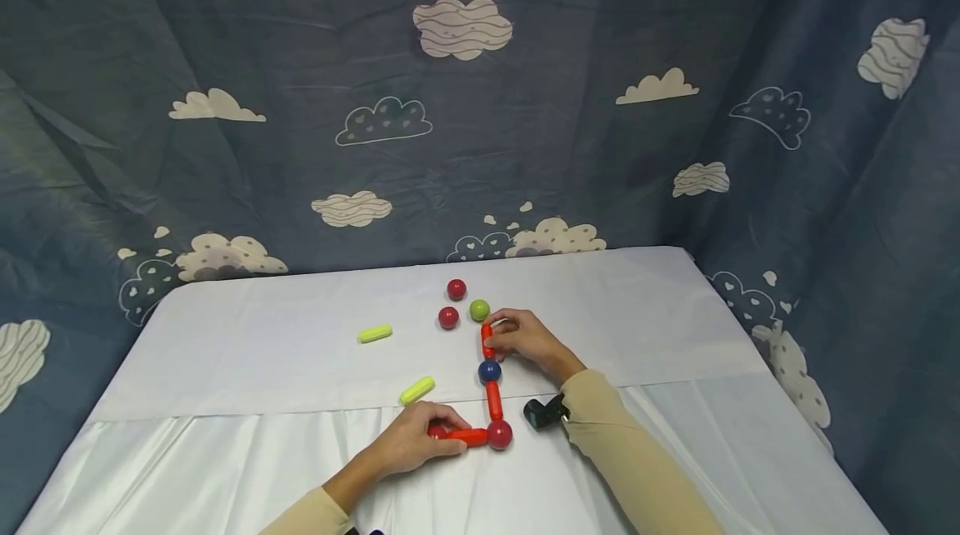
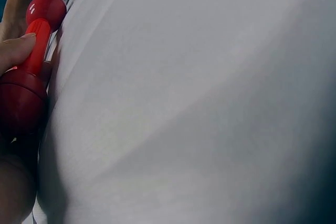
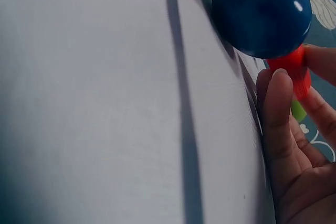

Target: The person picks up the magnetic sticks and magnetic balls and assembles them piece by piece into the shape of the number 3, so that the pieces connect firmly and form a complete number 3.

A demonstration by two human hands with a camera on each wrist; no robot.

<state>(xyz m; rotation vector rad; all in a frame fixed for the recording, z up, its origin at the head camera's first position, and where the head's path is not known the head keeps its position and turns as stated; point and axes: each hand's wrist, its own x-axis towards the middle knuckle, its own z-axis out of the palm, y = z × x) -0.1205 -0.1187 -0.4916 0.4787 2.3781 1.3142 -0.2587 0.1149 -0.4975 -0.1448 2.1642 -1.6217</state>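
Note:
My left hand (image 1: 411, 438) pinches a red-orange rod (image 1: 471, 437) between thumb and fingers. A red ball (image 2: 22, 100) sits at the rod's near end, partly covered by the hand, and another red ball (image 1: 499, 435) joins its far end. From that corner ball a second red-orange rod (image 1: 494, 401) runs away to a dark blue ball (image 1: 489, 371). Beyond the blue ball, my right hand (image 1: 529, 338) holds a third red-orange rod (image 1: 487, 341) by thumb and fingertips. In the right wrist view, the blue ball (image 3: 261, 14) meets that held rod (image 3: 292, 69).
Two loose red balls (image 1: 448, 317) and a green ball (image 1: 479, 310) lie past the right hand. Two yellow-green rods (image 1: 417, 390) rest to the left on the white cloth (image 1: 262, 352). A dark curtain (image 1: 300, 160) with clouds hangs behind the table.

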